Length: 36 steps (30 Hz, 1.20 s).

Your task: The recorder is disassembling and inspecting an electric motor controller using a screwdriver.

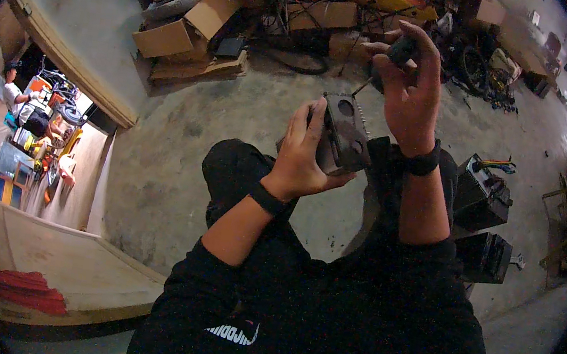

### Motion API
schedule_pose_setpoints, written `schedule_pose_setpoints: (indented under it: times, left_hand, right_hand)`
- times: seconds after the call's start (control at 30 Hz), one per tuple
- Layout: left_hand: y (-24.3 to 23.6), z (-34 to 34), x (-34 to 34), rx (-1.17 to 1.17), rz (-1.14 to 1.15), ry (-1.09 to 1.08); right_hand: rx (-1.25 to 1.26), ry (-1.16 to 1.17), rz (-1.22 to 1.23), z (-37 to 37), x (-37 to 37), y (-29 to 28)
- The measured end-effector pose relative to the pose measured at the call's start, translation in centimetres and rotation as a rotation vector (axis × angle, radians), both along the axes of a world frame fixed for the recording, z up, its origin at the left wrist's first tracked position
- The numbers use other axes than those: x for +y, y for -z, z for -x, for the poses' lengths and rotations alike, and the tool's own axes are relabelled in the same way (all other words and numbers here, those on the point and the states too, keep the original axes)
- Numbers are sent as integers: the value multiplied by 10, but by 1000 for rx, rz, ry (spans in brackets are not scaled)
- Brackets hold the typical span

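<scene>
My left hand (300, 152) is closed around the side of a grey-brown, box-shaped device (345, 138), holding it up above my knees. A round opening and a notched edge show on its upper face; what kind of device it is I cannot make out. Above and right of it, my right hand (414, 101) grips the dark handle of a screwdriver (403, 50). The thin shaft slants down to the device's far corner. Whether the tip touches a screw is too small to tell. Both wrists wear black bands.
Two black box-shaped units (480, 196) stand on the floor to my right, one with coloured wires. Opened cardboard boxes (207, 18), cables and a wheel (474, 67) lie along the far side. Left, a doorway shows a person (17, 94) among machines. A wooden panel (99, 261) runs at near left.
</scene>
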<state>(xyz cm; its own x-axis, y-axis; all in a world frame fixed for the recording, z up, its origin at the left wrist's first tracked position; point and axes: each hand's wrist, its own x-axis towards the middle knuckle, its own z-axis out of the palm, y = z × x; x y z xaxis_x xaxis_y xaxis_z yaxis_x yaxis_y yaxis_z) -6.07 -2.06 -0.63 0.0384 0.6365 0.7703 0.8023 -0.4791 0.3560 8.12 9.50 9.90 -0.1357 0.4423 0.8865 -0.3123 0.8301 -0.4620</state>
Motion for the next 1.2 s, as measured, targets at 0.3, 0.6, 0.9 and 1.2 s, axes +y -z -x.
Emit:
schedule_pose_setpoints:
  times: [0.3, 0.6, 0.9, 1.2]
  left_hand:
    - [4, 1, 1, 3, 7, 16]
    - [-1, -4, -2, 86, 34, -38]
    - [5, -8, 2, 37, 71, 12]
    - [8, -4, 0, 22, 40, 49]
  right_hand:
    - [-52, 27, 51, -1, 2, 0]
    - [-257, 482, -160, -14, -2, -17]
    - [-345, 48, -39, -32, 2, -23]
    - [-298, 428, -106, -25, -7, -19]
